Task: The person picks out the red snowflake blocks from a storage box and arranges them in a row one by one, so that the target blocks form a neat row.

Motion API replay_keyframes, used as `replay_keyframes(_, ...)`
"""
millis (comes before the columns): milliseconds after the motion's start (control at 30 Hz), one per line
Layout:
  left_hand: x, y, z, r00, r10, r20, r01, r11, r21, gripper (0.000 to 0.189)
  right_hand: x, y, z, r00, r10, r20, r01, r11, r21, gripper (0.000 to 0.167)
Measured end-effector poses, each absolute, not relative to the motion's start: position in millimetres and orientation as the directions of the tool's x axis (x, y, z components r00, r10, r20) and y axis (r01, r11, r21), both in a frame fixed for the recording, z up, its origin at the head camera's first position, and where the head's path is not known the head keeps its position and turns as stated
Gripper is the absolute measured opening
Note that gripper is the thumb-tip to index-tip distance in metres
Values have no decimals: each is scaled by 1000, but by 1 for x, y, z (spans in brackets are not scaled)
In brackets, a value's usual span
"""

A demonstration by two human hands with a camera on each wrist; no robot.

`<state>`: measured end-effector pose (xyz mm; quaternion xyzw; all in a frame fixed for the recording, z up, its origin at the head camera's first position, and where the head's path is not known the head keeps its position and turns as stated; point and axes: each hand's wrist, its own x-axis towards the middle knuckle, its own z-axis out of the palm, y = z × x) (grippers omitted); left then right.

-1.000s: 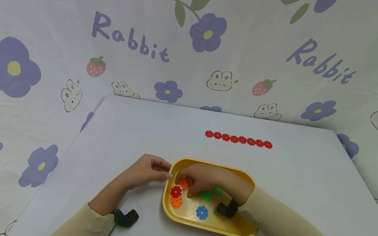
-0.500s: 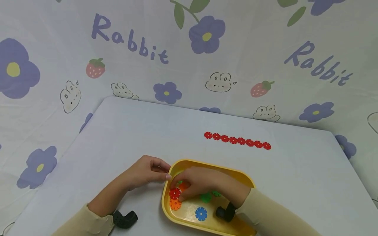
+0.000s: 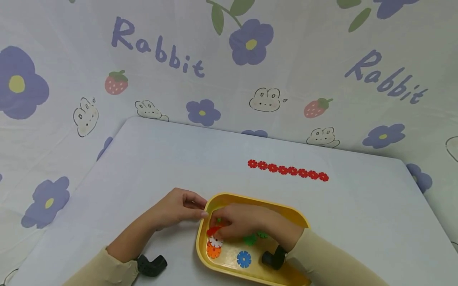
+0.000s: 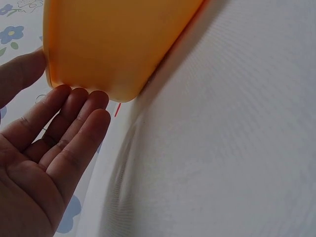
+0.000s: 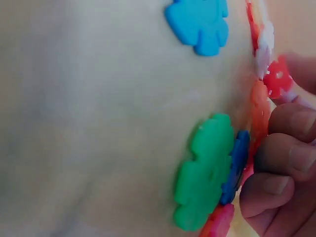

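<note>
My right hand [image 3: 243, 216] reaches into the yellow tray [image 3: 286, 210] and pinches a red snowflake disc [image 3: 213, 231] between thumb and finger, tilted nearly edge-on in the head view. The right wrist view shows this red disc [image 5: 278, 78] at the fingertips, the other fingers curled. Just below it lie a white disc [image 3: 216, 241] and an orange disc [image 3: 214, 251]. My left hand [image 3: 184, 208] touches the tray's left end, thumb at the rim. In the left wrist view its loosely extended fingers meet the tray wall [image 4: 113, 49] from outside.
A row of several red discs [image 3: 288, 170] lies on the white table [image 3: 161, 155] beyond the tray. Inside the tray are a blue disc [image 3: 244, 259] and a green disc [image 3: 250, 239]. Black bent pieces [image 3: 152, 266] sit at both cuffs. A patterned cloth [image 3: 222, 83] hangs behind.
My right hand has shifted toward the tray's left end and then lifted the red disc off the white one, tilting it. The left hand stays at the tray's end.
</note>
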<state>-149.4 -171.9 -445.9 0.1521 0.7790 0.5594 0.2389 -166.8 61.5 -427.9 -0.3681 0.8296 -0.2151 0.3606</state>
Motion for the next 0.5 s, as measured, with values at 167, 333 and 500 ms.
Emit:
replay_keyframes(167, -150, -172, -447, -841, 501, -207, -36, 329, 944, 35, -169, 63, -428, -506, -780, -368, -491, 612, -620, 11)
replay_keyframes(333, -150, -172, -447, -840, 502, -204, -35, 325, 945, 35, -169, 64, -427, -528, -773, -352, -432, 601, -672, 6)
replay_keyframes(500, -150, -172, -447, -841, 500, -207, -40, 324, 945, 34, -169, 64, -426, -533, -779, -331, -340, 555, -759, 12)
